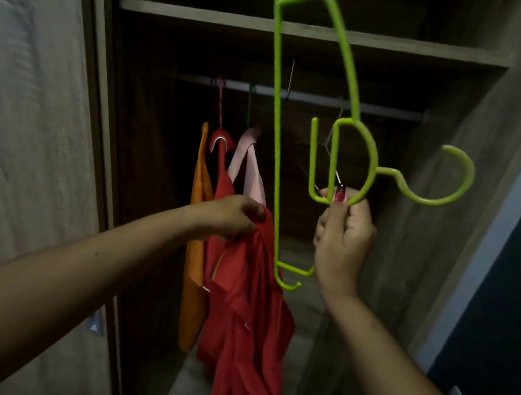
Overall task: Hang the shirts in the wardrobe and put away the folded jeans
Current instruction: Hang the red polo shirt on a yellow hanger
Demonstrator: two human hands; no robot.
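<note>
Wardrobe [315, 34] open, rail [304, 97] high at back. Red shirt [248, 317] hangs low-centre, bunched in left hand [227, 217]. Green hanger [299, 127] stands on end, hook pointing right, pinched by right hand [341, 243], just beside shirt.

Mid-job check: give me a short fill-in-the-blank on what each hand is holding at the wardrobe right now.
1. The right hand holds a hanger coloured ____.
2. The left hand grips the ____ shirt.
3. The hanger in the right hand carries ____ garments.
4. Left of the red shirt hangs an ____ garment.

Missing words: green; red; no; orange
</note>
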